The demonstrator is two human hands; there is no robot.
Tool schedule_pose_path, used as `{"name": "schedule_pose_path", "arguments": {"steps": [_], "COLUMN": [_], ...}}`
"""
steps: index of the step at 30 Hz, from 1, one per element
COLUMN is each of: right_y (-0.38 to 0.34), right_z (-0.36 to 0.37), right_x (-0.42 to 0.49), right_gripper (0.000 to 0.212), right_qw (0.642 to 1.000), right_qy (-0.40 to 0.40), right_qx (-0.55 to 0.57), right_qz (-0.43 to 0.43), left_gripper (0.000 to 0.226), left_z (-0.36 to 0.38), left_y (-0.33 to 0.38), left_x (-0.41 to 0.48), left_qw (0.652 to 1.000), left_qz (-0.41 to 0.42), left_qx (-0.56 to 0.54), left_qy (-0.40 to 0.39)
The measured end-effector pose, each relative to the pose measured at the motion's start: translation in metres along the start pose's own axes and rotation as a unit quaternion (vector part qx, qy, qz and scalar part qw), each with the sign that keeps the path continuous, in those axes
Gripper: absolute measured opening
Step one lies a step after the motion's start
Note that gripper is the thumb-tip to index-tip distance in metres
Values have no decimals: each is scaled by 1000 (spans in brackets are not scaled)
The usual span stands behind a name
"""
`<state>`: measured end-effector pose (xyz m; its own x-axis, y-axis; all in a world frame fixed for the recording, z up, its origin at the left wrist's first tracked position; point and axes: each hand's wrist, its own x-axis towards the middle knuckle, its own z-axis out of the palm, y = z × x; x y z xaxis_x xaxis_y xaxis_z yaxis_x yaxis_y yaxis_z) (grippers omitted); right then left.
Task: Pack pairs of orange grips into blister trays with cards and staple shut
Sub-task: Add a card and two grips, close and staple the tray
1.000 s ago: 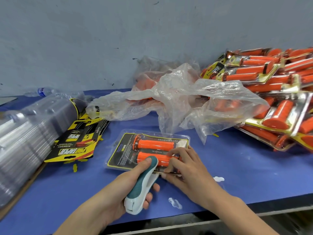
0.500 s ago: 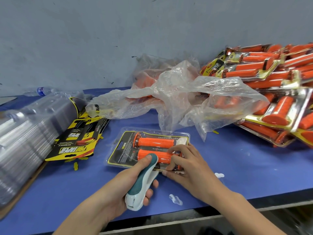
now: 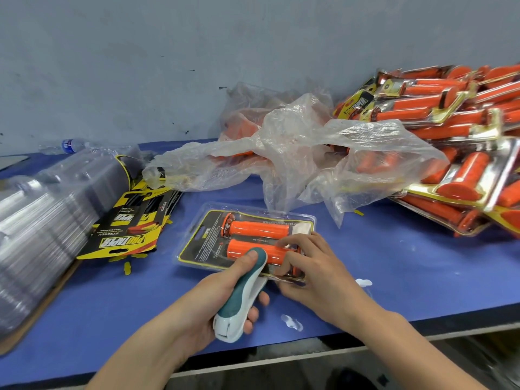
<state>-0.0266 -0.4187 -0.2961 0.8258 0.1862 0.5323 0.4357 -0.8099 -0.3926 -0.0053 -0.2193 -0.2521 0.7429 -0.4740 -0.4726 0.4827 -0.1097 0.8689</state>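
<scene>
A clear blister tray [image 3: 197, 243] lies flat on the blue table [image 3: 408, 271], holding a black-and-yellow card and two orange grips [image 3: 259, 228] side by side. My left hand [image 3: 213, 299] grips a teal and white stapler [image 3: 242, 299], whose nose sits over the tray's near edge. My right hand [image 3: 318, 268] presses its fingers on the tray's near right corner, beside the stapler, covering the end of the nearer grip.
A stack of empty clear trays [image 3: 36, 220] lies at the left, with loose printed cards [image 3: 132, 229] beside it. Crumpled plastic bags [image 3: 295, 153] with orange grips sit behind the tray. Finished packs [image 3: 455, 142] are piled at the right. White scraps [image 3: 292, 322] lie near the table's front edge.
The view has shifted slightly. Both hands and the stapler stay at the tray's near edge, with my right fingers a little further onto the tray.
</scene>
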Motion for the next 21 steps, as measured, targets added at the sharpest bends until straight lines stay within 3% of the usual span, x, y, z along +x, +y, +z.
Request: {"name": "schedule_pose_path", "arguments": {"steps": [6, 11, 21], "right_y": [-1, 3, 4], "right_z": [-3, -8, -4], "right_x": [2, 1, 0], "right_gripper": [36, 22, 23], "right_qw": [1000, 999, 999], "right_qy": [-3, -25, -8], "right_qx": [13, 16, 33], "right_qz": [-1, -15, -12], "left_gripper": [58, 58, 61], "left_z": [2, 2, 2], "left_y": [-1, -3, -5], "left_x": [2, 2, 6], "left_qw": [1000, 1000, 1000], "left_qz": [1, 7, 6], "left_qx": [8, 3, 15], "left_qy": [14, 7, -7]}}
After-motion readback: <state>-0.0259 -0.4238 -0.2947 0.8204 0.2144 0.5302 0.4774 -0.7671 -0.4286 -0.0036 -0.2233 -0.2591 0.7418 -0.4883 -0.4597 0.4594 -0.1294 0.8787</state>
